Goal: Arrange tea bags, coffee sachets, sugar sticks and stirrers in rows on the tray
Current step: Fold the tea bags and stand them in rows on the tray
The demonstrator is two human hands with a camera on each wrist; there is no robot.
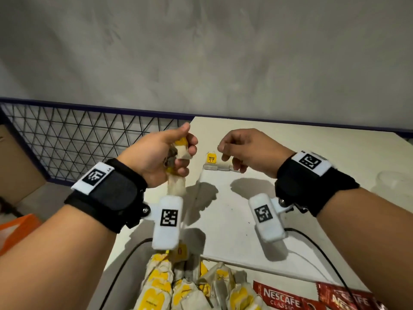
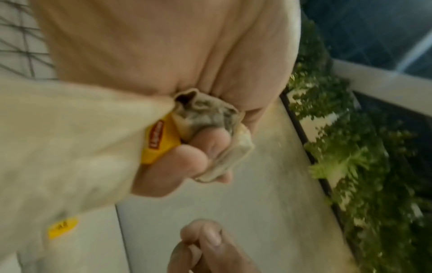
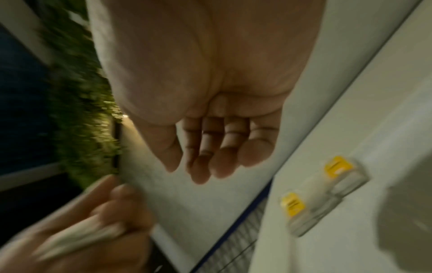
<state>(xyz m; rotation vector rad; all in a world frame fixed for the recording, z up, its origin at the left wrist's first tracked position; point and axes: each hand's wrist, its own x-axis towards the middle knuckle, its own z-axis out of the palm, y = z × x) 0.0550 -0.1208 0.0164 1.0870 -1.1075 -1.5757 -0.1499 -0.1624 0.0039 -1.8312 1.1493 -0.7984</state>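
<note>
My left hand (image 1: 176, 153) is raised above the table and grips a bundle of tea bags (image 1: 182, 151) with yellow tags; the left wrist view shows the fingers (image 2: 194, 157) curled round the crumpled bags (image 2: 205, 114). My right hand (image 1: 234, 151) hovers beside it with loosely bent fingers (image 3: 219, 158) and an empty palm. Below the hands, two tea bags (image 1: 211, 158) with yellow tags (image 3: 337, 167) lie side by side at the far end of the white tray (image 1: 230, 233). A heap of tea bags (image 1: 190, 287) and red Nescafe sachets (image 1: 281, 298) lie at the near edge.
A black wire-mesh panel (image 1: 78, 135) stands at the left with a cardboard box (image 1: 15, 166) and an orange bag (image 1: 15, 231) behind it. A clear plastic cup (image 1: 395, 182) sits at the right. Black cables (image 1: 321, 249) cross the table.
</note>
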